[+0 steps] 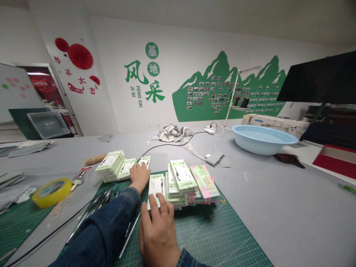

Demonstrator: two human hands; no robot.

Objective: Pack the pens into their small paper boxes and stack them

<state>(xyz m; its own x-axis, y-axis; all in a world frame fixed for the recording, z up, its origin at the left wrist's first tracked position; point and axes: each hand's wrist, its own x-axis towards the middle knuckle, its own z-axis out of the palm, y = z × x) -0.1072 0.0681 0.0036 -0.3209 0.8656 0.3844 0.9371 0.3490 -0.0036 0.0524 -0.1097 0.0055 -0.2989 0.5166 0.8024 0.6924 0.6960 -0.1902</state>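
Observation:
My left hand (139, 176) reaches forward, its fingers closed on the near end of a small white and pale green pen box (145, 160). My right hand (160, 231) is nearer to me, with its fingers bent over the near end of another pen box (156, 184), which has a pen printed on it. Left of my left hand are stacked pen boxes (109, 162) and a lower pen box pile (127, 167). Just right of my right hand stands a taller pen box stack (182, 176), with pink and green packs (204, 181) against it.
Loose pens (101, 200) lie by my left sleeve on the green cutting mat (222, 230). Yellow tape (52, 192), a wooden-handled tool (95, 159) and a black cable (55, 228) are on the left. Cloth (174, 133) and a blue basin (264, 139) sit farther back.

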